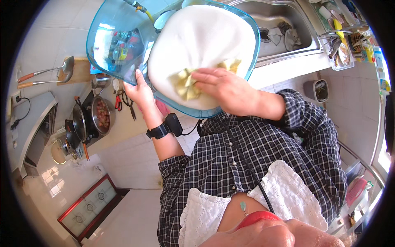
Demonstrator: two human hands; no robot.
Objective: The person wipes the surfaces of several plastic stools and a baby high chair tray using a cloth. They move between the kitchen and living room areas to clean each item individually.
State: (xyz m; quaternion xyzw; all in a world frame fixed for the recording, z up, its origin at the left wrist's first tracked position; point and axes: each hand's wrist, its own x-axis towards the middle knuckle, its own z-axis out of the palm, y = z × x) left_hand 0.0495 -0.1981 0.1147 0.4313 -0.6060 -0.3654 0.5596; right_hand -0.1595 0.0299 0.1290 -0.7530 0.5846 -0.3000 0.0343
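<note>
My left hand point(140, 89) grips the lower left edge of a see-through blue plastic shell point(100, 43), which looks like a chair's body. A smooth white padded cushion point(188, 37) with creases running from its middle fills the shell's right part. My right hand point(230, 91) presses a crumpled yellow cloth point(185, 85) onto the cushion near its lower edge. Part of the cloth shows beyond my fingers on the right, and the rest is hidden under the hand. The shell is held up before me, over the counter's edge beside the sink.
A steel sink point(304, 27) with wet cloths point(291, 38) lies at upper right, beside a dish rack point(339, 34). Scissors point(129, 105) and a pot of reddish round fruit point(103, 115) are at left. Ladles point(46, 71) hang on the wall. A small bin point(310, 89) stands at right.
</note>
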